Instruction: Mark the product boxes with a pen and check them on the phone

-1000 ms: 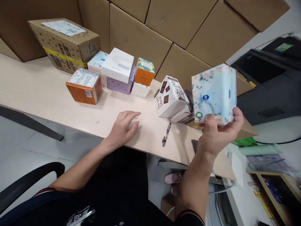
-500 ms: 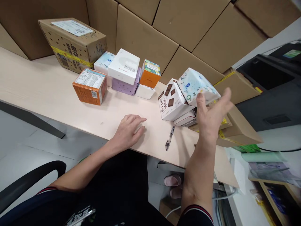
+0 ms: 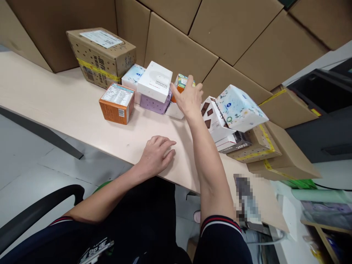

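My right hand (image 3: 189, 98) reaches to the back of the table and closes over a small orange box with a green top (image 3: 180, 81): thumb on its left side, fingers across its top. My left hand (image 3: 156, 156) lies flat on the pale table (image 3: 55, 99) near the front edge and holds nothing. A floral tissue box (image 3: 239, 108) rests tilted on a white box with chocolate pictures (image 3: 213, 121), to the right of my right forearm.
Behind my hands sit a white power bank box (image 3: 154, 81) on a purple box (image 3: 154, 105), a light blue box (image 3: 132, 75), an orange labelled box (image 3: 117, 103) and a taped carton (image 3: 101, 55). Flat cartons (image 3: 283, 163) lie right, beside a black printer (image 3: 321, 117). Chair armrest (image 3: 35, 212) is lower left.
My right hand set the floral tissue box down on the white chocolate box, let go, and moved left to the small orange box. My left hand stayed put.
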Available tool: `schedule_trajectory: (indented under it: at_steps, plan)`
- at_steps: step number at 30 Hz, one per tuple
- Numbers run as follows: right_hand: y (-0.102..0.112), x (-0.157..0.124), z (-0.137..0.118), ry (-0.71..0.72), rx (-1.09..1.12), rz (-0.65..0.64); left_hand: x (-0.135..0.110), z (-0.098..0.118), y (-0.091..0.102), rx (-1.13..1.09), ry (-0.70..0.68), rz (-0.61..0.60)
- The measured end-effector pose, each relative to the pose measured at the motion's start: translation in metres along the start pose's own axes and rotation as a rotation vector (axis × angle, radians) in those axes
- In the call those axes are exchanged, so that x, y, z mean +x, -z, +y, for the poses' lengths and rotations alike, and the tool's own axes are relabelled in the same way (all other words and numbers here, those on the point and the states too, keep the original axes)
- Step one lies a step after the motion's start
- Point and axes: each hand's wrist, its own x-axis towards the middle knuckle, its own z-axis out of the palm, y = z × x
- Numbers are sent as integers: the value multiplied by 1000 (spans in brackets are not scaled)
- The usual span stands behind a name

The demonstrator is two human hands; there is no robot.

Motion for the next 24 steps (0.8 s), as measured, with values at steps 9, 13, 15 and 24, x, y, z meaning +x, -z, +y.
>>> schedule_trajectory:
  at_steps: [9, 13, 15, 24]
  plan:
    - [67, -78, 43, -17, 299, 40, 1, -1, 3, -64, 92, -44]
    - [94, -161, 70, -160, 695, -124, 3, -1, 3, -277, 192, -17]
    - [90, -199, 77, -308, 857, -197, 3, -1, 3, -369, 216, -57]
    - [69, -240, 79, -231, 825, -238, 1, 8, -1, -353, 73, -178]
